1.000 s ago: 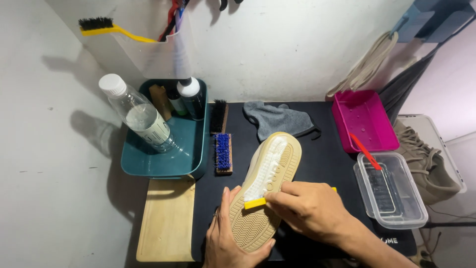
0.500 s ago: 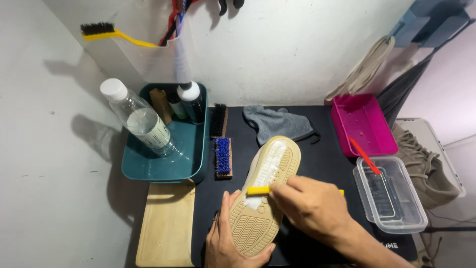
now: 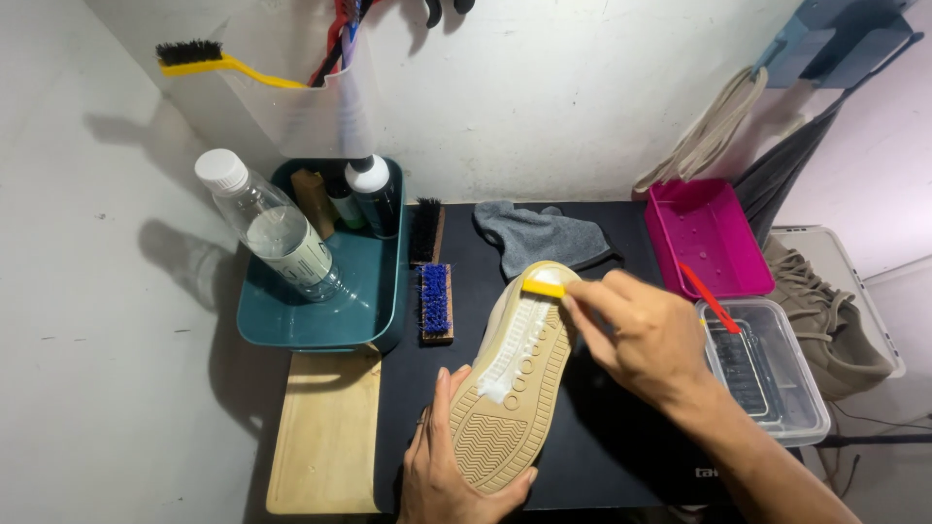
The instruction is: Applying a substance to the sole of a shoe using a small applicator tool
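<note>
The right hand point(image 3: 641, 335) is clenched around a yellow brush point(image 3: 544, 287), whose head presses on the toe end of a sneaker point(image 3: 515, 374) lying sole-up on a black mat point(image 3: 602, 456). White foam streaks the tan sole just below the brush. The left hand point(image 3: 451, 461) grasps the heel end of the sneaker from beneath and from its left side, fingers curled along the sole's edge.

Left of the left hand lies a wooden board point(image 3: 325, 437). Beyond that hand, a blue-bristled brush point(image 3: 435, 303) and a black-bristled brush point(image 3: 426, 231) sit beside a teal tub point(image 3: 320, 330), which holds a clear water bottle point(image 3: 272, 228) leaning leftward and two dark bottles. A grey cloth point(image 3: 539, 236) lies just beyond the right hand's fingertips. To the right of the right hand stands a clear plastic container point(image 3: 777, 388) with a red-handled tool point(image 3: 711, 299) resting across it, and past it a pink tray point(image 3: 709, 238). Farther right lies a second, olive sneaker point(image 3: 825, 311). A yellow-handled brush point(image 3: 209, 58) pokes out of a holder on the wall.
</note>
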